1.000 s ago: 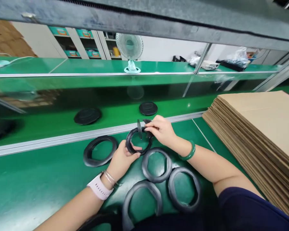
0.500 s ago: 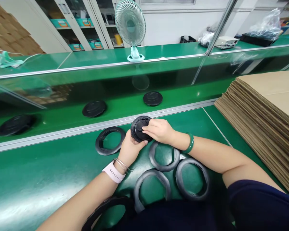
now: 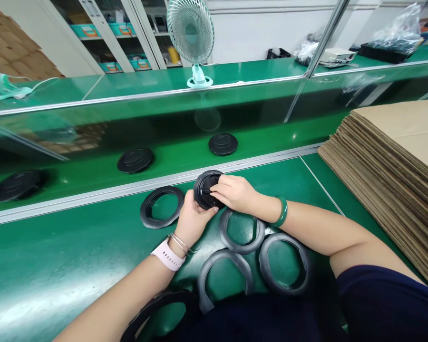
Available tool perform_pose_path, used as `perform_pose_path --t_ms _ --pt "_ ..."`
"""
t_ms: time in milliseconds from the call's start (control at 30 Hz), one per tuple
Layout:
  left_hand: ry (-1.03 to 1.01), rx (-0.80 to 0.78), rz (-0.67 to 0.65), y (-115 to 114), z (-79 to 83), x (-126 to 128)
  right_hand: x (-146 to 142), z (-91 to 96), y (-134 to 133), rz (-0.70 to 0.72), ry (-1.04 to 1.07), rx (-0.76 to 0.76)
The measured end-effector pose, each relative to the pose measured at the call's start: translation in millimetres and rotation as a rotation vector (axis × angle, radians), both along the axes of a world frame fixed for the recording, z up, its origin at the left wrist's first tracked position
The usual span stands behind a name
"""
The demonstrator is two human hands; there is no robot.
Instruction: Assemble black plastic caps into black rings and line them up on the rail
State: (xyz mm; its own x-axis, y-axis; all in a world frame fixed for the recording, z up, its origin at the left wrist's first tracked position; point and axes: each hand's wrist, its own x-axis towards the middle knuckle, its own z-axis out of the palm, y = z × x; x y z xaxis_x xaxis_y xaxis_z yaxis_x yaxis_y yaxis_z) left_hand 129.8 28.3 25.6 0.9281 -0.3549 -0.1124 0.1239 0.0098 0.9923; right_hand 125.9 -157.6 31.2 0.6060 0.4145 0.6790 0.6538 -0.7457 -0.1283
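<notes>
A round black disc-shaped part (image 3: 207,186) with a ridged rim is held tilted above the green table. My left hand (image 3: 193,217) grips its lower left edge, thumb along the near side. The fingers of my right hand (image 3: 235,192) are pinched on a raised piece at the middle of its face; what exactly they grip is partly hidden. A black ring (image 3: 147,209) lies just left of my left hand. Below my hands are several dark grey rings, among them one ring (image 3: 241,247) under my right wrist and another ring (image 3: 267,266) nearer my body.
Beyond a metal rail, a green conveyor belt (image 3: 178,164) carries black discs, one disc (image 3: 223,144) straight ahead. Stacked cardboard sheets (image 3: 381,166) stand at the right. A mint fan (image 3: 191,35) is on the shelf behind a glass panel.
The discs on the belt have shifted slightly left. Both hands keep their hold on the round part, almost unmoved; the view has tipped a little.
</notes>
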Motion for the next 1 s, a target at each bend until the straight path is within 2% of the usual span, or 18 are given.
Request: perform_pose_path --t_ms 267,1000 --pt "-0.005 0.083 -0.007 3.1 1.4 0.5 -6.7 5.4 2.2 0.001 0.086 -0.032" --pt "-0.03 0.07 -0.037 7.6 -0.8 4.8 -8.9 4.6 2.8 0.019 0.07 0.006"
